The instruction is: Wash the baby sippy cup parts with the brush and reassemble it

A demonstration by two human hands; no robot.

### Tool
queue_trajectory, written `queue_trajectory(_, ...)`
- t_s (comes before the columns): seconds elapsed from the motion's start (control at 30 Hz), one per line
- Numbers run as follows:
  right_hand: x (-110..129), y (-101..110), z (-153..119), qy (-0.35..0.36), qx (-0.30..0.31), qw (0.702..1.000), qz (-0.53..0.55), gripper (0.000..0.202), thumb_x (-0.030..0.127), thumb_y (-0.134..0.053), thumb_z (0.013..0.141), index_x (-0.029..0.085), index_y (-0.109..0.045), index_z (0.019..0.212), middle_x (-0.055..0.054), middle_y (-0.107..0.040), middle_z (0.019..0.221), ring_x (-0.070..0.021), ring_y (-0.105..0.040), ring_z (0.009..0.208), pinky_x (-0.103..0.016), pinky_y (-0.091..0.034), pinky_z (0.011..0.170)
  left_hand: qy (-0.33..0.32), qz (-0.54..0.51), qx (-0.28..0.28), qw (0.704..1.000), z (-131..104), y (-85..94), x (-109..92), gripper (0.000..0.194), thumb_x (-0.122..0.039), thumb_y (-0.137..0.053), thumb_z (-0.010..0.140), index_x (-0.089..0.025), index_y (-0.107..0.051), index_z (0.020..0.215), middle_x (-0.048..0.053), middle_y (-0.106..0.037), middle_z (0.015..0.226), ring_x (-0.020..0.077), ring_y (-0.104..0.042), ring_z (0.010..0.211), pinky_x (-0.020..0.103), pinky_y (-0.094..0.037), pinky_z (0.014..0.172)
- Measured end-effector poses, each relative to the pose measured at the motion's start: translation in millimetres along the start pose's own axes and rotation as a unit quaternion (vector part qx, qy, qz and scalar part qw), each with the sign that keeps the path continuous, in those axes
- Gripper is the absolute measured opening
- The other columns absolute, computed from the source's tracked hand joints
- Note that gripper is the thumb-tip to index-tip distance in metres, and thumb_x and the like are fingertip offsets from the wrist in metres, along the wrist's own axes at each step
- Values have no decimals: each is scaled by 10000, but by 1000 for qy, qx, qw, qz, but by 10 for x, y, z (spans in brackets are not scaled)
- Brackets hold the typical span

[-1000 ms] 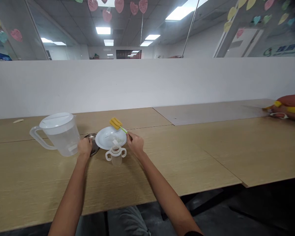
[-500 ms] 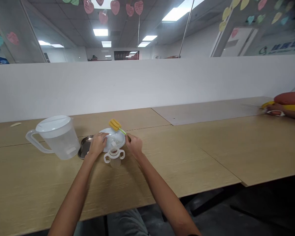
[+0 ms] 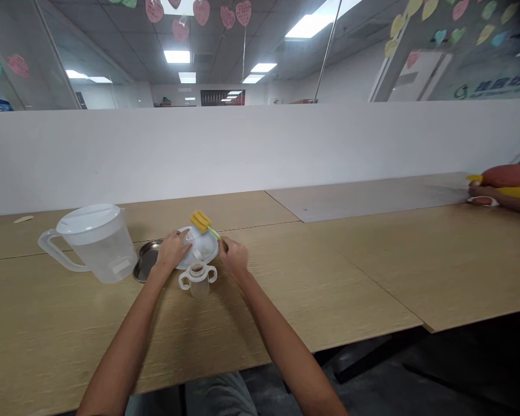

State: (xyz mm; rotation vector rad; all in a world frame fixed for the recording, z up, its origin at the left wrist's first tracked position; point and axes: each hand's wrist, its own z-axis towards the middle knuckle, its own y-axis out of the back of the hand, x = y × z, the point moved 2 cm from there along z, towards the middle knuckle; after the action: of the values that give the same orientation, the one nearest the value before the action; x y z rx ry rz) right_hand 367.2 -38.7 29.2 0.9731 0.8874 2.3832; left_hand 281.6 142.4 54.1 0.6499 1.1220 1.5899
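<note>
My right hand point(image 3: 234, 255) is closed on the green handle of a brush whose yellow sponge head point(image 3: 200, 221) hangs over the far rim of a white plate point(image 3: 208, 245). At the plate's left side, my left hand point(image 3: 172, 249) has its fingers on a small clear piece point(image 3: 188, 237); how firmly it is held is hard to see. Another clear piece lies on the plate. A small cup with two white handles point(image 3: 199, 283) stands upright, without a lid, just in front of the plate.
A clear lidded pitcher point(image 3: 101, 245) stands at the left, beside a metal tray point(image 3: 146, 261). A flat oval piece point(image 3: 23, 219) lies at the far left. At the far right, another person's arm point(image 3: 513, 198) rests on the table near red and yellow items point(image 3: 509, 175). A white wall runs behind.
The view has shifted slightly. The clear piece on the plate by the cup has tipped lower. Both hands stay nearly in place, and the brush is still in my right hand.
</note>
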Motion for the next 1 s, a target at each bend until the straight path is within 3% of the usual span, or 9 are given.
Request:
queue_trajectory(0.1,2,-14,-4,0,-2,1000,7,304,319,-390,929,215,-675,905,-31,-700,805,-120,-521,617,-268,-193,552,65,-146,-156,975,-171,54,117,481,-443,-458,888,-185,-495,1291,129,-608,1139,220,-618,947,348,-476,865)
queue_trajectory(0.2,4,-36,-13,0,4,1000,8,306,328,-397,925,211,-680,915,-31,-691,778,-118,-514,607,-266,-188,545,112,-244,-239,933,-348,47,210,499,-480,-434,891,-170,-500,1277,122,-639,1111,209,-630,940,338,-481,866)
queue_trajectory(0.33,-11,-50,-22,3,6,1000,8,302,329,-407,919,209,-684,912,-29,-685,761,-114,-502,597,-266,-181,542,135,-225,-248,933,-464,12,226,498,-488,-427,888,-171,-520,1260,126,-631,1156,245,-585,1066,375,-438,934)
queue_trajectory(0.63,-41,-65,-28,-2,4,1000,-1,292,330,-420,913,220,-691,909,-17,-688,758,-113,-495,596,-260,-175,542,86,-147,-237,957,-509,-71,112,449,-450,-448,884,-182,-547,1230,108,-621,1183,276,-537,1100,430,-365,980)
queue_trajectory(0.8,-65,-72,-25,40,7,999,1,332,350,-397,910,205,-692,862,-18,-676,730,-106,-500,592,-254,-196,541,166,-246,-293,909,-535,-70,133,483,-464,-390,902,-150,-522,1245,132,-639,1134,240,-580,1057,377,-411,940)
queue_trajectory(0.9,-82,-61,-32,94,6,996,4,343,346,-396,907,200,-688,801,-15,-668,699,-102,-511,595,-245,-214,546,229,-293,-319,872,-548,-61,162,493,-491,-374,902,-152,-540,1219,127,-666,1068,228,-613,998,344,-446,882)
queue_trajectory(1.0,-73,-60,-59,165,17,986,2,343,344,-410,899,198,-683,752,-17,-661,665,-98,-516,588,-238,-238,560,246,-315,-326,857,-549,-47,165,487,-501,-388,895,-161,-556,1199,111,-680,1029,217,-627,953,327,-459,851)
